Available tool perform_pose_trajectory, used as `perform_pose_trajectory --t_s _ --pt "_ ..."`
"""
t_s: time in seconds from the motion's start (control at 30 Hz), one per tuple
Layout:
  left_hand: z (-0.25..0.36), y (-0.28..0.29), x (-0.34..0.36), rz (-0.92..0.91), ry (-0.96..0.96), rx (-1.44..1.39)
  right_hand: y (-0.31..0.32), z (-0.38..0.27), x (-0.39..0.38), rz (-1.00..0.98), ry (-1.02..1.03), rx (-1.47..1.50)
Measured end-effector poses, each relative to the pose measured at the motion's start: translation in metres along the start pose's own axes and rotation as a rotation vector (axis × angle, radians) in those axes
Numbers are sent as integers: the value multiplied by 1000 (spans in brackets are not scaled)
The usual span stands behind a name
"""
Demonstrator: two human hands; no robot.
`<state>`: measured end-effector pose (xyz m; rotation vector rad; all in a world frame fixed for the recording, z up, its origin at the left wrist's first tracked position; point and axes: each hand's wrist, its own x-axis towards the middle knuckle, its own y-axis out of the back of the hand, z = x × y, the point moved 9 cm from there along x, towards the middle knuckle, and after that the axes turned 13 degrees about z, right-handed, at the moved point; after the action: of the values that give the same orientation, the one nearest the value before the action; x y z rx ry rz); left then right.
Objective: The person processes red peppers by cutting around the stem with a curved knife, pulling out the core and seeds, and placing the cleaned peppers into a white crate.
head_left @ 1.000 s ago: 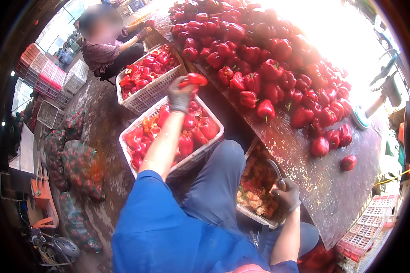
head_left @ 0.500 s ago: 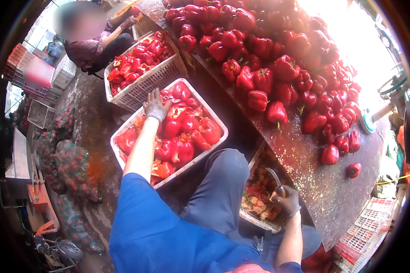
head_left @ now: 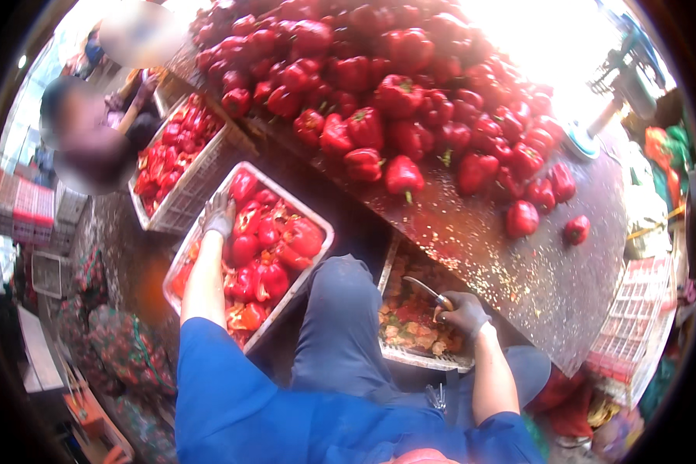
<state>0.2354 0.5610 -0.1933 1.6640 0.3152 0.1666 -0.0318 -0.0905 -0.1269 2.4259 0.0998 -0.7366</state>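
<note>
My left hand (head_left: 220, 215), in a grey glove, lies with fingers stretched at the left side of a white plastic crate (head_left: 326, 246). Red bell peppers (head_left: 271, 280), some of them cut open, fill this crate; whether my fingers press on the rim or a pepper I cannot tell. My right hand (head_left: 465, 315), in a dark glove, is closed around the handle of a small curved knife (head_left: 422, 287). Its blade points left over a second crate (head_left: 421, 359) of pepper cores and scraps beside my knee.
A big heap of whole red peppers (head_left: 394, 97) covers the far part of the table (head_left: 549, 309); seeds litter its near edge. Another pepper-filled crate (head_left: 189, 207) stands at far left by a seated person (head_left: 104, 147). Net sacks (head_left: 127, 348) lie left, stacked crates (head_left: 634, 309) right.
The view has swung right, so table and crates sit farther left. The knife blade has tipped from pointing upward to pointing left. My left hand stays at the pepper crate.
</note>
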Motion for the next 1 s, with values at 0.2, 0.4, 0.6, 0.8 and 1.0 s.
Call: perform_pose_trajectory --t_s 0.2,0.4,0.6,0.8,1.0 --pt "107 130 -37 540 -148 -462 16 1 -19 9 136 -206" --pt "360 218 -149 -17 -433 -758 37 6 -35 80 129 -244" --pt "431 202 -133 28 -384 -324 62 -11 -50 181 303 -106" --pt "438 180 -164 -369 82 -883 101 -4 -53 394 184 119" --pt "457 147 -184 -357 -218 -738 116 -1 -43 626 300 587"
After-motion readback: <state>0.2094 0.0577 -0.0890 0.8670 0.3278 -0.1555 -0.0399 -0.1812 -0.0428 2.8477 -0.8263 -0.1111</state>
